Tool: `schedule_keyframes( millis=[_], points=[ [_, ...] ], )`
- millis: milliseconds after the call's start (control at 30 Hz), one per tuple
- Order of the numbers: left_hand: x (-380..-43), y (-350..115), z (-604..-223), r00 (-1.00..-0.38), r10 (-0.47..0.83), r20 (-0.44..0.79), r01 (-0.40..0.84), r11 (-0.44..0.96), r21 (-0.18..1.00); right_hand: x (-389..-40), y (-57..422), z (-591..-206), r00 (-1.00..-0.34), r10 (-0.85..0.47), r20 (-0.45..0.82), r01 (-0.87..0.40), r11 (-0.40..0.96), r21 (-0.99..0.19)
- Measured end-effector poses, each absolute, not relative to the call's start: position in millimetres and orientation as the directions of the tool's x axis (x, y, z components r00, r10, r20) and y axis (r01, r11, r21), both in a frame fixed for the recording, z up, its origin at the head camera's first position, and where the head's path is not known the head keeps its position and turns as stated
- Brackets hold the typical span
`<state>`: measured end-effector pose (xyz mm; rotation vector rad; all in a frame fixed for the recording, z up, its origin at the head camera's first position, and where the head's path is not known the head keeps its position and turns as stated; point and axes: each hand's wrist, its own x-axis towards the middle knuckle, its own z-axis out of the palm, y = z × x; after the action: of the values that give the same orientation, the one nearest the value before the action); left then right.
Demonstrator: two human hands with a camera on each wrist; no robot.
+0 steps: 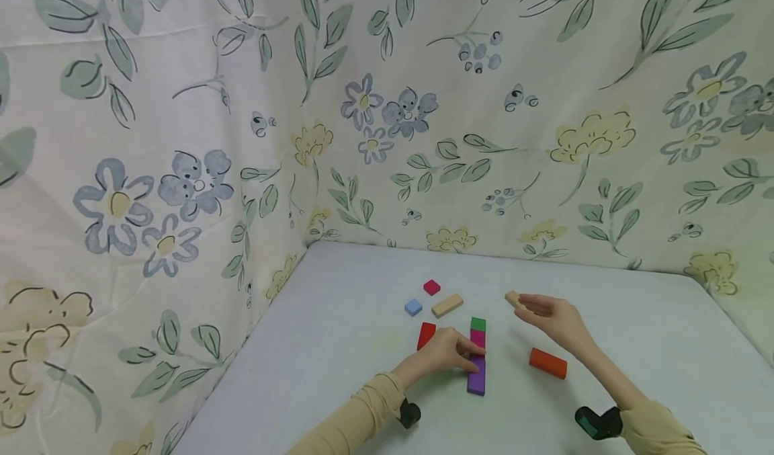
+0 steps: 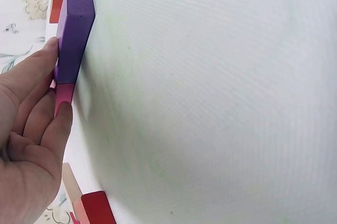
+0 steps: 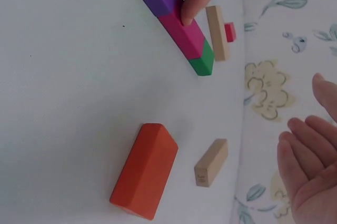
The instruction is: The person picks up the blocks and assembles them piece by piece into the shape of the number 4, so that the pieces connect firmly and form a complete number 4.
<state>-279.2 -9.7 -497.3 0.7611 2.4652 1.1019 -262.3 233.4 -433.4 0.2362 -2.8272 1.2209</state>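
Across the table runs a straight row: a purple block [image 1: 476,378] at the near end, a pink block [image 3: 181,33] after it, then a green block [image 1: 478,324] at the far end. My left hand [image 1: 444,349] touches this row from above, thumb on the purple block and bent fingers on the pink one; no finger shows on the row's right side. My right hand [image 3: 316,166] is raised with loosely bent fingers and holds nothing. Near its fingertips in the head view lies a small wooden block [image 3: 211,162], apart from the hand in the right wrist view.
An orange-red block [image 1: 548,363] lies right of the row. Left of it are a red block [image 1: 426,335], a longer wooden block [image 1: 447,305], a light blue block [image 1: 414,307] and a small crimson block [image 1: 432,287]. Floral cloth [image 1: 411,193] stands behind the white table [image 1: 338,307].
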Motion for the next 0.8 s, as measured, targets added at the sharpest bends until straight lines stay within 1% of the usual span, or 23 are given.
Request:
schedule_keyframes(
  millis=[233, 400, 667, 800],
  points=[
    [-279.4, -11.0, -498.1, -0.797, 0.600, -0.066, 0.355, 0.554, 0.753, -252.3, 247.8, -428.8, -0.983, -0.120, 0.142, -0.185, 0.702, -0.688],
    [-279.0, -11.1, -498.5, -0.800, 0.596, -0.070, 0.345, 0.552, 0.759, -245.4, 260.3, -424.1, -0.979, -0.114, 0.170, -0.199, 0.722, -0.663],
    [-278.0, -11.1, -497.4, -0.808, 0.584, -0.081, 0.324, 0.555, 0.766, -238.1, 275.3, -421.1, -0.985, -0.088, 0.152, -0.167, 0.734, -0.659],
    [-277.6, -10.7, -496.9, -0.812, 0.577, -0.090, 0.312, 0.558, 0.769, -233.5, 277.6, -425.3, -0.989, -0.082, 0.122, -0.143, 0.729, -0.669]
  ],
)
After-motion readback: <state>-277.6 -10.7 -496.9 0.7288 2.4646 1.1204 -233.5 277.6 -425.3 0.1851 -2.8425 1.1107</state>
